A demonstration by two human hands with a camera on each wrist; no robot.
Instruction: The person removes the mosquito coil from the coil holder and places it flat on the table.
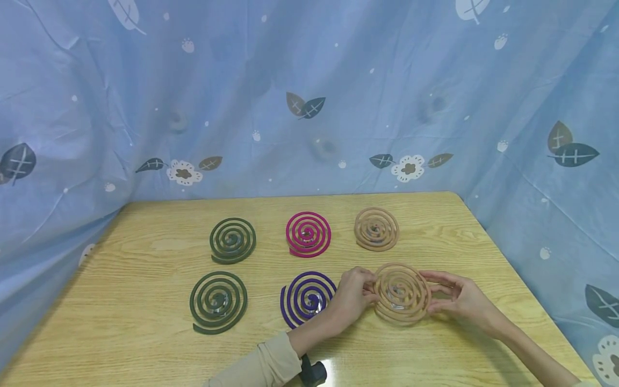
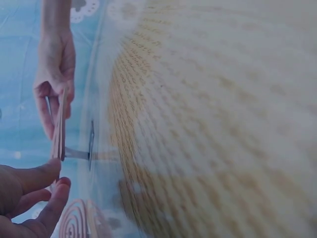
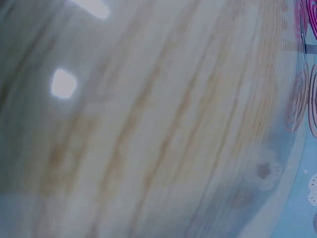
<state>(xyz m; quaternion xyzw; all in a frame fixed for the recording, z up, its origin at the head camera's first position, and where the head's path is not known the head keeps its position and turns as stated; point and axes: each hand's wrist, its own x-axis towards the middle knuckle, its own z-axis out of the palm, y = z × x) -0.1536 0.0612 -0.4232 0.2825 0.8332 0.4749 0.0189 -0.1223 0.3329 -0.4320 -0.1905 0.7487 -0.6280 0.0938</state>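
Note:
Both hands hold a tan mosquito coil [image 1: 402,317] by its opposite edges at the front right of the table. The left hand [image 1: 355,293] pinches its left rim, and the right hand [image 1: 459,302] pinches the right rim. Edge-on in the left wrist view, the coil [image 2: 59,131] has a thin metal stand [image 2: 91,144] joined at its centre. The left hand [image 2: 34,196] and right hand [image 2: 55,74] grip opposite ends there. Just left of the left hand lies a purple coil [image 1: 288,301], partly covered by that hand and forearm. The right wrist view shows neither hand.
Behind the held coil lies another tan coil [image 1: 377,248]. A magenta coil [image 1: 308,255] is at back centre; two dark green coils [image 1: 234,262] [image 1: 193,306] stand at left. Blue patterned cloth [image 1: 309,150] surrounds the wooden table [image 1: 135,301] at the back and sides.

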